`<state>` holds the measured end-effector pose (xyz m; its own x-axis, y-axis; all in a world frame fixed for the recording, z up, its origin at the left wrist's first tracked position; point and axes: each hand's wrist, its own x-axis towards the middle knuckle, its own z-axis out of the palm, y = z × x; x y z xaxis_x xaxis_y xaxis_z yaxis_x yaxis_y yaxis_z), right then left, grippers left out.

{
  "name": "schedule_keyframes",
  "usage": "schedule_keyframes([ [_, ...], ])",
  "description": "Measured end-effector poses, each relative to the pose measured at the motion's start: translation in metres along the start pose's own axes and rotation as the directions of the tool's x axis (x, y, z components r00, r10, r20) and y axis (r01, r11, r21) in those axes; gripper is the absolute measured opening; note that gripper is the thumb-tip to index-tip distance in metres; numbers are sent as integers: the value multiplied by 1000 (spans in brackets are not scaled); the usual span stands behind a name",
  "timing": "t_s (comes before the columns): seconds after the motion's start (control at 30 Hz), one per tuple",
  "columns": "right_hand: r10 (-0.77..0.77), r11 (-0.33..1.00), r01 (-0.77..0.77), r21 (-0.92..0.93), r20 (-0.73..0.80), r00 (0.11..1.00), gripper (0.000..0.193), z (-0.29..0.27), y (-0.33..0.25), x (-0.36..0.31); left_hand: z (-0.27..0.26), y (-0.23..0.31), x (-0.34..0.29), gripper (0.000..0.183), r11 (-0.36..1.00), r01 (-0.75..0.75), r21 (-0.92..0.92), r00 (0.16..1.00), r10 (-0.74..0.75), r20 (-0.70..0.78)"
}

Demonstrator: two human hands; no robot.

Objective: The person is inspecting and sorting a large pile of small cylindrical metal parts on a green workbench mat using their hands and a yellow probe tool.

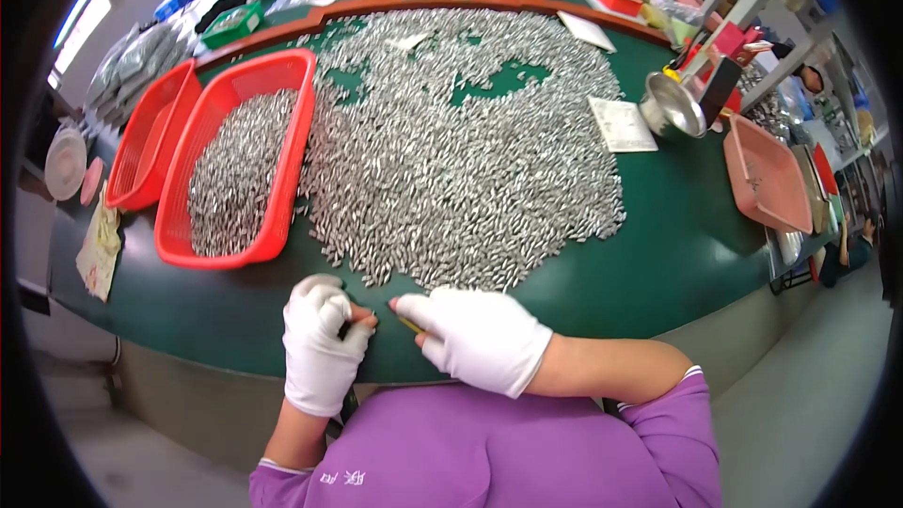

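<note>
Both my hands wear white gloves with the fingertips cut off. My left hand is curled at the near edge of the green table, fingers closed; what it holds is hidden. My right hand lies just beside it, index finger pointing toward the left hand, with a thin yellowish stick under its fingers. A wide heap of small silver metal pieces spreads over the table just beyond both hands.
A red basket with more silver pieces sits at left, an empty red basket beside it. A steel bowl, paper sheets and a pink tray are at right. Boxes and bags line the far edge.
</note>
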<state>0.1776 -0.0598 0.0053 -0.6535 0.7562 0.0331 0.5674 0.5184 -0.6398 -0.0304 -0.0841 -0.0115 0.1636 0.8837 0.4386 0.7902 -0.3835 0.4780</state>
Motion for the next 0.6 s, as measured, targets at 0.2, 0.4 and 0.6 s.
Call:
schedule_keyframes([
  [0.2, -5, 999, 4, -45, -24, 1000, 37, -4, -6, -2, 1, 1, 4, 26, 999, 31, -16, 999, -31, -27],
  [0.4, 1, 999, -1, -33, -4, 1000, 37, 0, -11, -1, 1, 0, -1, 31, 999, 36, -14, 999, -36, -6],
  [0.6, -5, 1000, 5, -16, -16, 1000, 36, 2, -9, -2, 1, 4, 1, 23, 998, 55, -8, 998, -55, -26],
])
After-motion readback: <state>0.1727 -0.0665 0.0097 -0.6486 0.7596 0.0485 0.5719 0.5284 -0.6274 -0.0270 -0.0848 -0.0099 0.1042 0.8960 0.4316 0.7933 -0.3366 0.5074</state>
